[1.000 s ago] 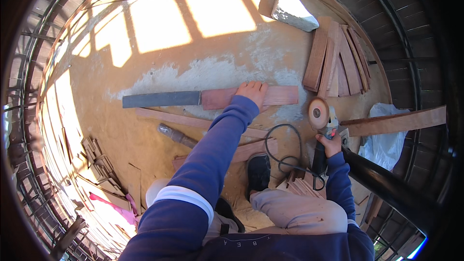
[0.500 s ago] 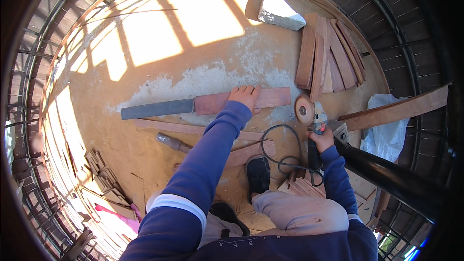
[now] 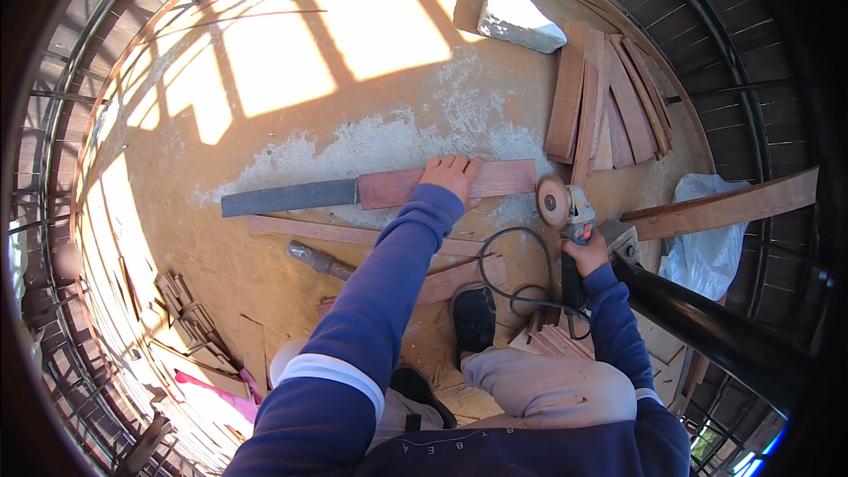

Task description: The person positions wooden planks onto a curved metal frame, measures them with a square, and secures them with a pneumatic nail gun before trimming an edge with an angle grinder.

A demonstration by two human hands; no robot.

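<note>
My left hand (image 3: 449, 178) grips the reddish wooden board (image 3: 503, 177), fingers curled over its far edge. A dark grey strip (image 3: 287, 198) lies end to end with that board on its left. My right hand (image 3: 585, 254) holds an angle grinder (image 3: 579, 214); its round disc (image 3: 554, 200) is close beside the board's right end, and whether they touch I cannot tell. The grinder's black cord (image 3: 488, 256) loops on the floor. Below the board lie a narrow plank (image 3: 344, 232) and a cylindrical metal object (image 3: 314, 258).
A stack of planks (image 3: 609, 102) and a concrete block (image 3: 517, 22) sit upper right. A curved plank (image 3: 720, 208), plastic sheet (image 3: 698, 261) and black steel pipe (image 3: 707, 340) are at right. Offcuts (image 3: 194, 318) lie lower left; my shoe (image 3: 473, 318) is below centre.
My right hand and the grinder have shifted left, closer to the board's end. The view has shifted slightly. My left hand keeps its grip on the board.
</note>
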